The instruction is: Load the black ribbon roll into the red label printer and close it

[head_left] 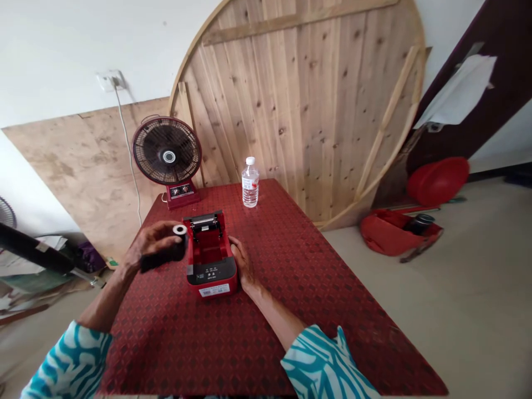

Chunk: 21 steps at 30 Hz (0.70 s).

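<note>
My left hand (150, 242) is shut around a black roll (164, 254) with a white core showing at its end, just left of a red thermal printer (211, 275). The printer's lid is open, showing a dark, empty-looking compartment and a metal roller mechanism at its far end. My right hand (241, 261) grips the printer's right wall, fingers over its edge. The printer stands on a red patterned tablecloth (299, 288), and a label marks its near end.
A clear water bottle (250, 182) and a red-based electric fan (167, 155) stand at the table's far end. A round wooden board (299, 100) leans behind it. Red bowls and a red bag (394, 233) lie on the floor to the right.
</note>
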{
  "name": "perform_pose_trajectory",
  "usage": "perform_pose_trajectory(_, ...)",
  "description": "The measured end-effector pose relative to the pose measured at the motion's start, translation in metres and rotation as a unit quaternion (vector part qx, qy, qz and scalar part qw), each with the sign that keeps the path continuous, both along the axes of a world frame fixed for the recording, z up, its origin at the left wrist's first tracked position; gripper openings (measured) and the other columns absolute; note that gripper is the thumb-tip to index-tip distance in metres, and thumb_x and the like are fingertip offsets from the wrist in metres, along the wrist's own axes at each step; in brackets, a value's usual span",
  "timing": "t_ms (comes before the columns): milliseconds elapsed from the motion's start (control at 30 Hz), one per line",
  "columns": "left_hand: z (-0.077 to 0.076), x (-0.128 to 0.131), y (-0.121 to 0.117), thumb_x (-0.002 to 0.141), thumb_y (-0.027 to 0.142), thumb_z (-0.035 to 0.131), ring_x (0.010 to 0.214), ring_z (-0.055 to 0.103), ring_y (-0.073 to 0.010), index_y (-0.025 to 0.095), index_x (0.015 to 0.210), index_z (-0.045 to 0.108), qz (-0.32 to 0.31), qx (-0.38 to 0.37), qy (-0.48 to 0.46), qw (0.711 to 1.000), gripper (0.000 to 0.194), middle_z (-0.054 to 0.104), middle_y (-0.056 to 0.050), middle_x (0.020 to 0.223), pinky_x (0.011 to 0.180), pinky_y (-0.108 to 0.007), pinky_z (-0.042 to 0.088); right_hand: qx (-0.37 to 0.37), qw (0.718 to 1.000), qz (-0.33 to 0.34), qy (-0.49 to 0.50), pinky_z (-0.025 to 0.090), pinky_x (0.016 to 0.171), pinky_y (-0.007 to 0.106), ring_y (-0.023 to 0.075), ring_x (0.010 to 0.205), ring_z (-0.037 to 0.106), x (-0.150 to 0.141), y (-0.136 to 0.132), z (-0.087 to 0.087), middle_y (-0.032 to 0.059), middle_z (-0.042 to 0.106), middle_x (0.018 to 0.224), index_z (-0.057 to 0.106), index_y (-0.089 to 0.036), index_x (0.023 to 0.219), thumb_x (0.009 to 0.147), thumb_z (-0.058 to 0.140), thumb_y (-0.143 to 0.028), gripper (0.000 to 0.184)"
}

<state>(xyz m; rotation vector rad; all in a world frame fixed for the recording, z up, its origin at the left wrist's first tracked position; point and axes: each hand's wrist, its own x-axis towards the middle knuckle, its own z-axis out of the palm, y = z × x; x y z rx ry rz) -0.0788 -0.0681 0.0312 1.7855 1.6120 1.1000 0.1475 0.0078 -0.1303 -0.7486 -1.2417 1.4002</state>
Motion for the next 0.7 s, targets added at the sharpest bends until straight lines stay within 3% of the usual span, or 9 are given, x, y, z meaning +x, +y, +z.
perform_pose_trajectory(67,0.000,0.026,0.004,0.076,0.040,0.067,0.089,0.067,-0.0219,0.020,0.103,0.066,-0.042,0.015,0.122,0.992,0.034,0.070,-0.007,0.098,0.081,-0.034,0.053,0.007,1.000,0.001,0.000,0.037,0.104,0.041,0.0228,0.120,0.051,0.001,-0.001,0.003,0.0031,0.062,0.124,0.060,-0.028,0.119,0.087,0.049,-0.051,0.042)
perform_pose_trajectory(167,-0.003,0.061,0.015,0.083,0.034,0.063,0.092,0.066,-0.0212,0.023,0.107,0.066,-0.062,0.015,0.296,0.953,0.027,0.068,-0.006,0.105,0.083,-0.032,0.051,0.024,1.000,-0.002,-0.007,0.035,0.106,0.040,0.0216,0.120,0.051,0.002,-0.002,0.007,0.0027,0.061,0.124,0.061,-0.028,0.118,0.088,0.048,-0.049,0.039)
perform_pose_trajectory(300,-0.010,0.089,0.027,0.085,0.026,0.061,0.101,0.065,-0.0265,0.025,0.112,0.065,-0.036,-0.084,0.463,0.882,0.028,0.067,-0.008,0.114,0.083,-0.034,0.050,0.028,1.000,-0.010,-0.004,0.034,0.107,0.039,0.0208,0.120,0.051,0.001,-0.001,0.006,0.0021,0.062,0.123,0.062,-0.029,0.116,0.087,0.049,-0.048,0.037)
perform_pose_trajectory(500,-0.030,0.098,0.053,0.078,0.018,0.065,0.095,0.067,-0.0297,0.020,0.092,0.071,-0.036,-0.146,0.499,0.854,0.016,0.072,-0.011,0.097,0.079,-0.037,0.051,0.029,0.999,-0.014,0.002,0.035,0.106,0.038,0.0209,0.119,0.052,0.000,0.001,0.003,0.0020,0.062,0.122,0.063,-0.029,0.116,0.086,0.049,-0.048,0.038)
perform_pose_trajectory(600,-0.036,0.093,0.062,0.078,0.018,0.065,0.092,0.068,-0.0293,0.019,0.088,0.072,-0.054,-0.152,0.488,0.858,0.012,0.073,-0.011,0.091,0.078,-0.036,0.052,0.024,1.000,-0.011,-0.001,0.035,0.106,0.038,0.0208,0.119,0.052,0.000,0.000,0.004,0.0024,0.062,0.123,0.062,-0.028,0.117,0.087,0.049,-0.047,0.038)
perform_pose_trajectory(700,-0.030,0.082,0.055,0.084,0.026,0.059,0.097,0.068,-0.0248,0.023,0.099,0.071,-0.086,-0.136,0.457,0.875,0.019,0.073,-0.007,0.102,0.082,-0.032,0.051,0.025,1.000,-0.008,0.003,0.036,0.106,0.039,0.0212,0.120,0.051,0.000,0.000,0.004,0.0025,0.062,0.123,0.062,-0.028,0.118,0.086,0.049,-0.048,0.039)
